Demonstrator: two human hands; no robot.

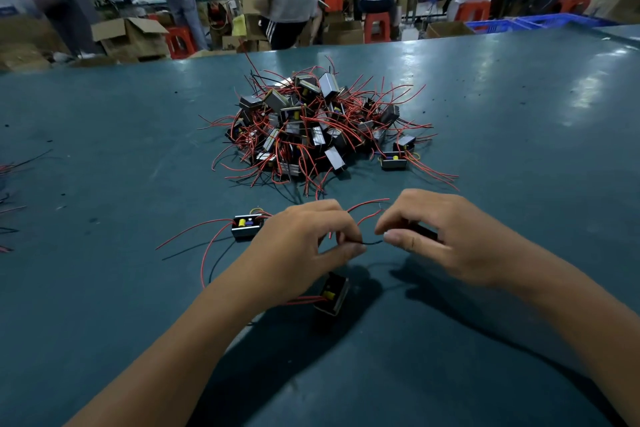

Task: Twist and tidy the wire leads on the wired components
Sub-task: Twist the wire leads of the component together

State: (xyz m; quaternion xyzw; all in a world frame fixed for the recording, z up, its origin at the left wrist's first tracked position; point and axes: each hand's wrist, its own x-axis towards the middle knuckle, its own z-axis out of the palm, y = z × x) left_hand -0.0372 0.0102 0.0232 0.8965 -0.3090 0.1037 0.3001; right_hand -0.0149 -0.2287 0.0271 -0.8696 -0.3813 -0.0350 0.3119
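- Landmark: pile of components, heaped on the table past the hands. Small dark boxy blocks with grey metallic faces, some showing a yellow part; thin red and black leads stick out on every side in a tangle.
- Just right of the pile, touching its edge: one loose block, open side up, red leads trailing away to the right.
- Near side of the pile, left hand: thumb and fingers curled together, pinching one end of a short black wire.
- Right hand, level with the left, also on the pile's near side: thumb and forefinger clamped on the wire's other end. The wire spans the small gap between the two hands. A dark shape under its fingers; cannot tell what it is.
- Red leads arc up between the hands, on the side toward the pile.
- Below the left hand, farther from the pile: a block tilted on edge, yellow part showing, red leads running under the wrist.
- Left of the left hand, nearer than the pile: another block lying flat, open face up, red and black leads fanning out to the left.
- Far left of the pile, at the table edge: a few stray wires.
- Table: dull blue-green sheet, scuffed, glossy where light strikes, dotted with dark specks.
- Beyond the pile: open cardboard boxes on the floor, contents not visible; blue crates, contents not visible; red stools; people standing and seated at long benches.
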